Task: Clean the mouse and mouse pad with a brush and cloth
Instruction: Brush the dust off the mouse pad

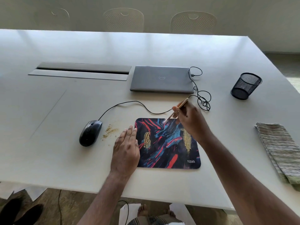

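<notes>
Evidently, the work was found to be only partly done. At the left, the mouse (90,133) was seen resting on the table (48,159), off the pad, with a scatter of yellowish crumbs (109,131) lying just beside it; whether it had been brushed could not be told. The left hand (125,149) was laid flat, fingers straight, holding nothing, pressed on the left edge of the mouse pad (168,146), apparently to steady it. Two patches of yellowish debris were noted on the pad, so brushing there was judged unfinished. The right hand (189,118) was curled round the handle of the brush (176,111), whose bristles were set at the pad's far edge. Further right, the cloth (279,150) lay folded and apart from the pad; wiping was judged still outstanding.

Behind the pad, a closed laptop (162,78) was recorded, with the mouse cable (129,103) trailing across the table and coiled close to the brushing hand, where it could be snagged. A mesh cup (246,86) stood well apart at the right.
</notes>
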Demonstrator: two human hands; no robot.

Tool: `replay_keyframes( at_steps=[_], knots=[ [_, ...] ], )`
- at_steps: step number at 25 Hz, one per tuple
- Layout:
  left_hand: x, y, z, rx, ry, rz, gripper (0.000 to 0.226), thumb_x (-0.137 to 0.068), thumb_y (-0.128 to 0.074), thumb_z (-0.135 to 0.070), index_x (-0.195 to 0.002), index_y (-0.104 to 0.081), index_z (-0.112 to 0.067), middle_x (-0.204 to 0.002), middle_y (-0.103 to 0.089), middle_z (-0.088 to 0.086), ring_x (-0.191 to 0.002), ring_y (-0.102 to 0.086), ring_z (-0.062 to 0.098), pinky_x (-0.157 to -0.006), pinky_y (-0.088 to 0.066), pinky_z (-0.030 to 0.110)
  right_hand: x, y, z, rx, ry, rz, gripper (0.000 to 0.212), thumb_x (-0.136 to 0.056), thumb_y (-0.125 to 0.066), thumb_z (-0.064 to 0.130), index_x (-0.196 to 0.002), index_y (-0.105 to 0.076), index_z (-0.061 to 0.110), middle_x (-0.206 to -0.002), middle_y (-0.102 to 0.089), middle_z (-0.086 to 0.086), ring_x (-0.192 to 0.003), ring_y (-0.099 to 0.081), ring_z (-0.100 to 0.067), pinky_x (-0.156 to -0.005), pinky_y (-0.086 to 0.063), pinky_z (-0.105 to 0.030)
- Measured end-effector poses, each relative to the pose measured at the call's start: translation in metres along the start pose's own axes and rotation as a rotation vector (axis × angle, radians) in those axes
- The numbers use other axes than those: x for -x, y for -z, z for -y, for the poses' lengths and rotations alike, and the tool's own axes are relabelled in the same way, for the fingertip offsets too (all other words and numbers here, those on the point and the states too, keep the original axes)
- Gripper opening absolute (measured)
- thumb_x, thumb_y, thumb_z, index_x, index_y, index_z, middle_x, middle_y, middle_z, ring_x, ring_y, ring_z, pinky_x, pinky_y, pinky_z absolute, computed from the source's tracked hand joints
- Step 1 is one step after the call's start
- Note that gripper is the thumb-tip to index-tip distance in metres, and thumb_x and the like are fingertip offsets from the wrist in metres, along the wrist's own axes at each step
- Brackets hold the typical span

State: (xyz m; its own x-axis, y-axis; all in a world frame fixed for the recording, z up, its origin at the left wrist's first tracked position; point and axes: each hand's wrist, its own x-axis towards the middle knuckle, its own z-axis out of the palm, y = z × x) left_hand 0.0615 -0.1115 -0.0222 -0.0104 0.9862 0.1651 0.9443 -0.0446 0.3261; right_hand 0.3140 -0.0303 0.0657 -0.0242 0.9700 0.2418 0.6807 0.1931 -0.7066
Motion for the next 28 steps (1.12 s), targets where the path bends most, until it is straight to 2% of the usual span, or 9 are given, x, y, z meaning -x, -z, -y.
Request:
replay_keyframes(
  at_steps=[2,5,10,14,17,20,22,24,28],
  knots=[
    [0.000,-0.001,0.000,-0.007,-0.003,0.004,0.057,-0.104,-0.027,-0.028,-0.158,-0.039,-0.016,-0.164,-0.037,0.003,-0.153,-0.031,0.019,-0.126,-0.017,0.033,0.001,-0.004,0.001,-0.055,-0.012,0.125,0.024,-0.104,-0.063,0.036,-0.105,-0.060,0.013,-0.085,-0.079,0.001,-0.061,-0.074,-0.006,-0.061,-0.059,-0.026],
    [0.000,0.000,0.001,-0.006,0.000,0.004,0.056,-0.104,-0.027,-0.028,-0.158,-0.039,-0.016,-0.165,-0.036,0.003,-0.153,-0.030,0.019,-0.126,-0.015,0.032,-0.001,-0.007,-0.006,0.053,0.045,0.003,0.022,-0.104,-0.064,0.033,-0.106,-0.058,0.013,-0.086,-0.077,-0.003,-0.060,-0.074,-0.012,-0.057,-0.061,-0.035],
    [0.000,-0.001,0.001,-0.008,0.000,-0.003,0.057,-0.104,-0.025,-0.029,-0.157,-0.040,-0.016,-0.164,-0.037,0.002,-0.152,-0.031,0.019,-0.126,-0.016,0.032,-0.003,-0.013,-0.001,-0.077,0.019,0.136,0.017,-0.104,-0.065,0.029,-0.105,-0.060,0.013,-0.082,-0.076,0.005,-0.066,-0.074,-0.001,-0.059,-0.050,-0.010],
    [0.000,-0.001,0.001,-0.018,-0.009,0.005,0.059,-0.104,-0.022,-0.031,-0.158,-0.038,-0.016,-0.165,-0.036,0.002,-0.153,-0.030,0.019,-0.127,-0.016,0.033,-0.002,-0.020,-0.004,-0.047,0.104,0.051,0.020,-0.104,-0.065,0.030,-0.106,-0.060,0.010,-0.086,-0.078,-0.002,-0.071,-0.076,-0.012,-0.066,-0.059,-0.029],
    [-0.001,-0.002,0.002,-0.018,-0.006,0.007,0.060,-0.104,-0.019,-0.032,-0.159,-0.037,-0.017,-0.165,-0.035,0.002,-0.153,-0.029,0.018,-0.127,-0.017,0.034,-0.001,-0.023,0.001,-0.111,0.045,0.145,0.022,-0.103,-0.066,0.031,-0.103,-0.061,0.010,-0.083,-0.079,0.001,-0.070,-0.076,-0.008,-0.066,-0.059,-0.027],
    [0.000,-0.001,0.001,-0.016,-0.007,0.010,0.059,-0.104,-0.021,-0.030,-0.159,-0.038,-0.016,-0.165,-0.035,0.002,-0.153,-0.029,0.018,-0.127,-0.018,0.035,-0.002,-0.023,0.001,-0.006,0.061,-0.026,0.023,-0.102,-0.067,0.032,-0.101,-0.061,0.010,-0.083,-0.078,-0.002,-0.070,-0.075,-0.013,-0.060,-0.055,-0.027],
    [0.000,0.000,0.001,-0.009,-0.007,0.011,0.058,-0.104,-0.023,-0.029,-0.158,-0.038,-0.016,-0.165,-0.035,0.003,-0.153,-0.029,0.019,-0.127,-0.018,0.035,-0.001,-0.022,0.003,-0.121,0.058,0.028,0.022,-0.102,-0.068,0.032,-0.099,-0.061,0.010,-0.081,-0.078,0.000,-0.068,-0.075,-0.008,-0.060,-0.057,-0.024],
    [0.000,0.000,0.000,-0.016,-0.004,-0.002,0.059,-0.103,-0.023,-0.030,-0.157,-0.040,-0.016,-0.164,-0.037,0.003,-0.152,-0.032,0.020,-0.126,-0.017,0.034,0.002,-0.023,0.005,-0.149,0.042,0.102,0.023,-0.101,-0.069,0.034,-0.096,-0.061,0.012,-0.078,-0.078,0.002,-0.067,-0.076,-0.007,-0.064,-0.061,-0.032],
    [0.000,0.000,-0.001,-0.016,-0.001,-0.011,0.060,-0.102,-0.022,-0.032,-0.157,-0.042,-0.016,-0.163,-0.039,0.003,-0.151,-0.033,0.020,-0.125,-0.015,0.031,0.004,-0.022,0.001,0.011,0.073,-0.073,0.026,-0.101,-0.067,0.037,-0.099,-0.060,0.012,-0.080,-0.078,-0.002,-0.072,-0.076,-0.018,-0.062,-0.059,-0.036]
  ],
)
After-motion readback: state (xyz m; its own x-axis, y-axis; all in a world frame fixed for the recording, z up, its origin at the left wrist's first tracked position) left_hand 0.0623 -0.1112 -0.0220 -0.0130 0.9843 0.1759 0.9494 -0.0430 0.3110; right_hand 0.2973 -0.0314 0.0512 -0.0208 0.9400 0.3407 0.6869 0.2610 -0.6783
